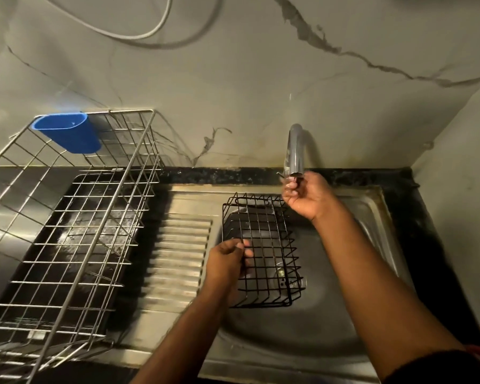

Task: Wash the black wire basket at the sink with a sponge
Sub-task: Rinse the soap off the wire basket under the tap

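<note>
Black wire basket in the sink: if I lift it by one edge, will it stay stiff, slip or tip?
The black wire basket is a welded-looking grid, so probably stiff and light. Its thin wires may be slippery if wet. The left hand grips only its left edge, so it could swing or tip when lifted.

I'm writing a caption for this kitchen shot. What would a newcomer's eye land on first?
First the black wire basket over the sink, its near-left edge gripped by the left hand, while the right hand reaches up to the faucet spout. Then the bright blue plastic cup hung on the steel dish rack at left.
</note>
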